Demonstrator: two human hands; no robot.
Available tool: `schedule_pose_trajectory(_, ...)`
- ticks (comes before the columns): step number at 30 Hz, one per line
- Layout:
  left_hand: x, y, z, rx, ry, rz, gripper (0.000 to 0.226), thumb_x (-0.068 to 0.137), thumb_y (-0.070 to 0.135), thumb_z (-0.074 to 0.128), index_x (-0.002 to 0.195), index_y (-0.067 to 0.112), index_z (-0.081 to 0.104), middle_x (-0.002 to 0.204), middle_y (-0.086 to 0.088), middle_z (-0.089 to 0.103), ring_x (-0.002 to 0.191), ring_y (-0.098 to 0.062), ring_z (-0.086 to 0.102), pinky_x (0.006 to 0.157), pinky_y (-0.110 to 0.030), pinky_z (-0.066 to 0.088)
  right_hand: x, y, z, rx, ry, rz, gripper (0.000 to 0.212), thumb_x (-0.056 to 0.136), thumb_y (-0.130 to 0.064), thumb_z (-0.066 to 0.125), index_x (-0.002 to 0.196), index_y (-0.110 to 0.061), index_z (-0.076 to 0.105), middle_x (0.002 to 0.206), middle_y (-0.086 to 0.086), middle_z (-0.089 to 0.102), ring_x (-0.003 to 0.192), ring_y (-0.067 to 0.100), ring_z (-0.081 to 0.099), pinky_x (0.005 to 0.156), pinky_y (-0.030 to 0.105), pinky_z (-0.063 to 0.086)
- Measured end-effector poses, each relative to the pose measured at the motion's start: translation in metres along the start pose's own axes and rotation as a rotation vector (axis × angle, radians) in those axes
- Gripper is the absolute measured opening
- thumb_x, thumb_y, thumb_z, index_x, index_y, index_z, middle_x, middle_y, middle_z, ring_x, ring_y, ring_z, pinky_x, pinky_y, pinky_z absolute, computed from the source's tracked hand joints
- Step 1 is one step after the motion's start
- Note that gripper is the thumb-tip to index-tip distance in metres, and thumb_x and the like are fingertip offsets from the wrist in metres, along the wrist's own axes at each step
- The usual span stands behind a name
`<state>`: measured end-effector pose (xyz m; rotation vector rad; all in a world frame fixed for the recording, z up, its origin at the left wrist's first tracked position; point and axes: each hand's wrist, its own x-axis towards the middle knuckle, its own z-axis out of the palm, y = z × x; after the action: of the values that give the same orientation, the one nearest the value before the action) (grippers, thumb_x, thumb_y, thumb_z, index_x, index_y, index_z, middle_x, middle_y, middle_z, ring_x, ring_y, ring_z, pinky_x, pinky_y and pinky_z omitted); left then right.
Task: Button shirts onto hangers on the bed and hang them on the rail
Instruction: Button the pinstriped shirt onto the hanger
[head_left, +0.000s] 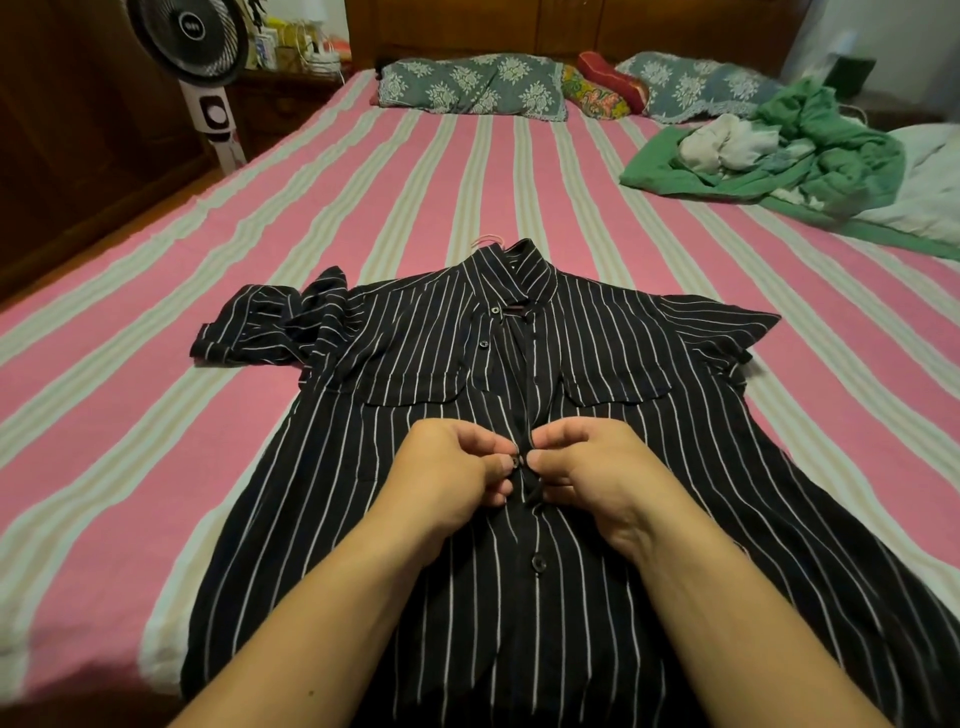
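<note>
Centrally on the pink striped bed (156, 260), a black pinstriped shirt (415, 364) lies flat, a pink hanger hook (487, 240) at its collar. Left hand (447, 467) and right hand (587, 467) each pinch the placket edges mid-chest. Bare sheet spreads leftward toward a fan (202, 67); pillows (472, 83) line the headboard, crumpled green bedding (810, 156) far right.

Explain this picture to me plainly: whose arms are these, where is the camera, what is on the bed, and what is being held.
The camera sits on a person's head, looking forward and down, so the arms are their own. A black striped shirt lies flat on a pink striped bed, with a pink hanger hook showing above its collar. The left hand and right hand pinch the shirt's front edges around a button at mid-chest. Farther off lie pillows and a heap of green clothes; a fan stands at the left.
</note>
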<state>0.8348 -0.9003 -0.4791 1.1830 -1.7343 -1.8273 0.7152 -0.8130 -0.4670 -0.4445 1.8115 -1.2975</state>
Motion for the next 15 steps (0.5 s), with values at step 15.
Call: schedule_pose_trajectory(15,0.001,-0.0013,0.0011,0.088,0.034,0.034,0.015,0.09,-0.007,0.068,0.087,0.007,0.071,0.063,-0.004,0.07,0.06,-0.015,0.067,0.064,-0.031,0.06,0.0012,0.0002,-0.0023,0.072,-0.051,0.021,0.017,0.089,0.011,0.063,0.093,-0.004,0.068,0.086,0.015,0.07,0.077,0.023,0.07,0.071,0.032,0.061)
